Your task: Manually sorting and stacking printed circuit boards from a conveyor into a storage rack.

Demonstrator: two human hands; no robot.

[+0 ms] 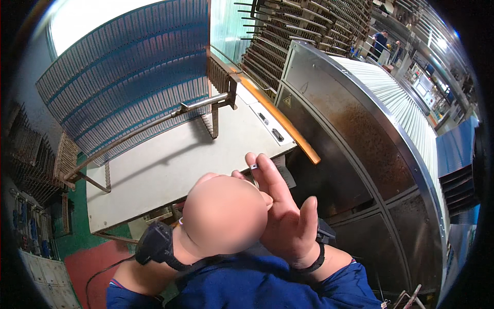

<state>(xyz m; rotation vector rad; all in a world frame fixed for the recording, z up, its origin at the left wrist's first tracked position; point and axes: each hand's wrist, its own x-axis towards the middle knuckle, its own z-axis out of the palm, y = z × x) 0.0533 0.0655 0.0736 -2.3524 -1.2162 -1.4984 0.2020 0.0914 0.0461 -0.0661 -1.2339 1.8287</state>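
My left hand [224, 219] is in front of my body, mostly covered by a smooth blur, so its fingers and any grip are hidden. Close against it on the right is my right hand [285, 211], palm up, with its fingers stretched out and thumb apart. By the fingertips of my right hand is a small pale piece with a dark spot [253, 167]; a thin strip seems to run down from it toward my left hand. Its kind is too small to make out. Both hands are just over the near edge of a white-topped table [144, 177].
On the table stands a metal rack [154, 125] with a tall panel of thin strips and blue bands [139, 72]. Beyond my right hand are two small black objects [278, 135], an orange bar [288, 129] and a stained metal cabinet [350, 139]. People [380, 42] stand far right.
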